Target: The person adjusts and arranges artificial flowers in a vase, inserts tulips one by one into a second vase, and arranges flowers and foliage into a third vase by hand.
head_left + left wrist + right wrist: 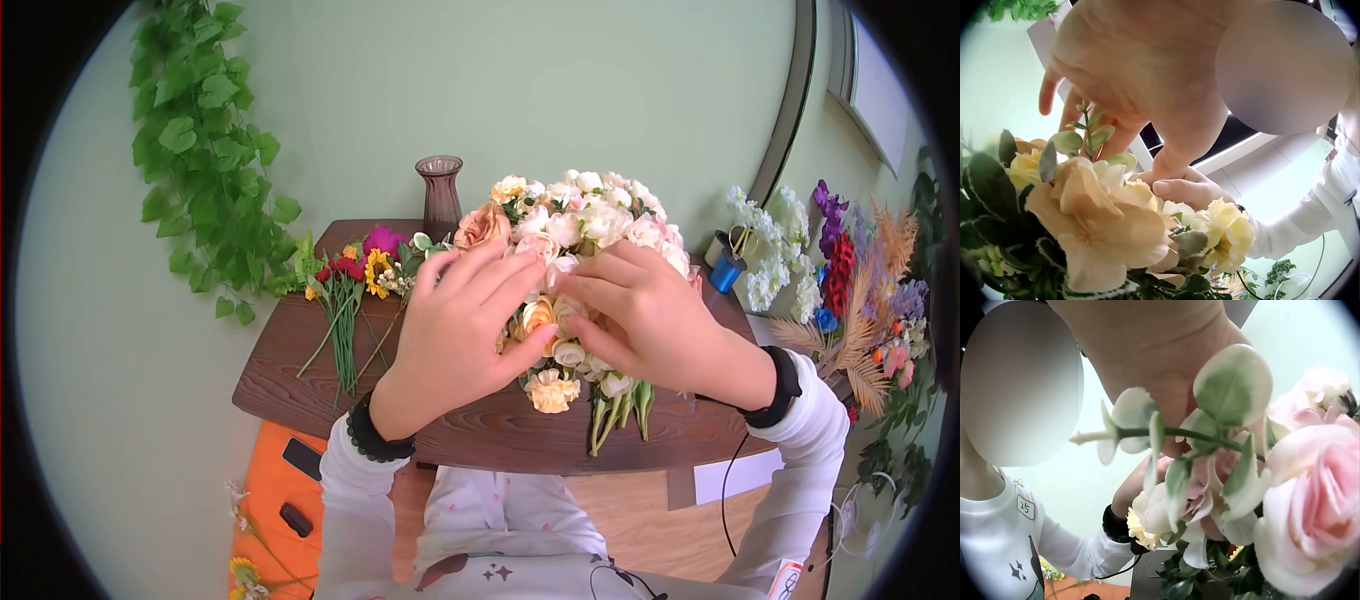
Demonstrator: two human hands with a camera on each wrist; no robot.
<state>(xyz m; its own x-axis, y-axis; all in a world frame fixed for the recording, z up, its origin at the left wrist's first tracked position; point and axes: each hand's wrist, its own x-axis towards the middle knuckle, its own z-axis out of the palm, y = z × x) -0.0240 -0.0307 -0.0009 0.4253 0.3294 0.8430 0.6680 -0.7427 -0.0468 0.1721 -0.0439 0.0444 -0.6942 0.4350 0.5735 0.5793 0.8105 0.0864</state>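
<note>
Your left hand (455, 330) lay flat over the near left side of the bouquet (575, 250), fingers straight and spread, their tips pressing into the peach and cream blooms at the centre of the frame. Your right hand (655, 320) mirrored it from the right, fingers extended and only slightly bent, resting on the white and pink roses; neither hand was closed around a stem. Both wrists were angled inward from the lower edge of the frame, palms down, so the hands met over the middle of the flowers.

The bouquet lay on the brown bench (290, 370) with its green stems (615, 410) pointing toward you. I judge you were shaping and settling the flower heads; the next move would call for a light touch so that no bloom bends out of line.

Left of the bouquet lay a smaller bunch of red and yellow flowers (350, 275), and a dark glass vase (440, 195) stood at the bench's far edge.
</note>
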